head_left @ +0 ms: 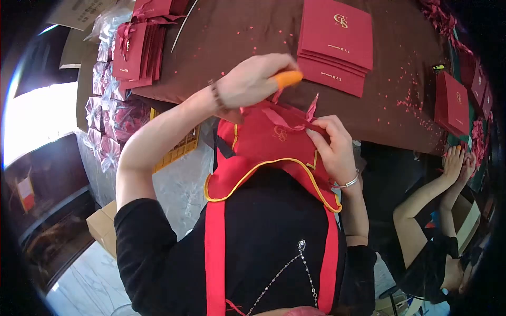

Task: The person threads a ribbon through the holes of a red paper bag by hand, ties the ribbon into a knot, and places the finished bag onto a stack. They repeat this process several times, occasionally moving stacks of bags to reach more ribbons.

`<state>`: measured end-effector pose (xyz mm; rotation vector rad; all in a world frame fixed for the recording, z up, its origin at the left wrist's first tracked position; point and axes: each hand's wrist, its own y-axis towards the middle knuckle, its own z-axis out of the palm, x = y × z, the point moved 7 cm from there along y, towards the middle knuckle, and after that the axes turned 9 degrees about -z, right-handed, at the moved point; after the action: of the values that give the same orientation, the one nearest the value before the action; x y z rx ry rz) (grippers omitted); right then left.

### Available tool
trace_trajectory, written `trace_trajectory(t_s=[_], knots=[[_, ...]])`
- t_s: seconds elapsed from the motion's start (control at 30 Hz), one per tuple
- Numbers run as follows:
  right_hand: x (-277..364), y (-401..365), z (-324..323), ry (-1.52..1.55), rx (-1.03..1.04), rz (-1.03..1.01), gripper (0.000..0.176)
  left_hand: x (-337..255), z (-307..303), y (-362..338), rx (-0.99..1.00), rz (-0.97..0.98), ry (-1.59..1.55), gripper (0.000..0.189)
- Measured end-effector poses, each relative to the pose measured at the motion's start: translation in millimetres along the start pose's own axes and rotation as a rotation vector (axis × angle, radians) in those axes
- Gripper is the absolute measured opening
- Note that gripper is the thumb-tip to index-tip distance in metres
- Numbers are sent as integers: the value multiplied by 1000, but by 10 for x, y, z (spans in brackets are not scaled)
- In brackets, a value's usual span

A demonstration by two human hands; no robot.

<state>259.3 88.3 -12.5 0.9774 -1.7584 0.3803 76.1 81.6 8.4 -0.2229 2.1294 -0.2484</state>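
A red paper gift bag [278,125] with a gold logo lies against the red apron [232,181] at my front, its top edge facing the table. Red ribbon [283,120] loops across the bag, and one pointed end stands up beside my right hand. My left hand [255,79], an orange finger cover [288,79] on one digit, is curled above the bag's left part with a strip of ribbon under its fingers. With thumb and fingers, my right hand [334,145] pinches the bag's right edge. The bag's lower part blends into the apron.
Stacked red gift bags [337,42] lie on the brown-covered table [232,31], with more bags [134,55] at left. Plastic-wrapped bundles [108,121] hang beside them. Red scraps dot the cloth. At right, a co-worker's hands [456,166] are near another bag [452,102].
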Motion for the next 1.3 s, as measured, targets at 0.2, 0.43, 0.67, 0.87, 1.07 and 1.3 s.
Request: trace_trajectory(t_s=[0.2, 0.43, 0.67, 0.87, 1.07, 1.3], knots=[[-121, -29, -1, 14, -5, 62, 15, -144, 172, -784, -215, 423, 677, 28], [-94, 1, 34, 2, 10, 37, 13, -237, 420, -1142, -90, 671, 709, 30], [57, 27, 66, 94, 60, -13, 13, 282, 38, -78, 38, -113, -22, 31], [23, 19, 98, 139, 113, -62, 13, -24, 326, 88, 490, 174, -100, 39], [78, 102, 150, 147, 111, -138, 14, -33, 393, 71, 642, -14, -145, 30], [126, 149, 159, 146, 126, -133, 15, 21, 336, 135, 447, -111, -190, 21]])
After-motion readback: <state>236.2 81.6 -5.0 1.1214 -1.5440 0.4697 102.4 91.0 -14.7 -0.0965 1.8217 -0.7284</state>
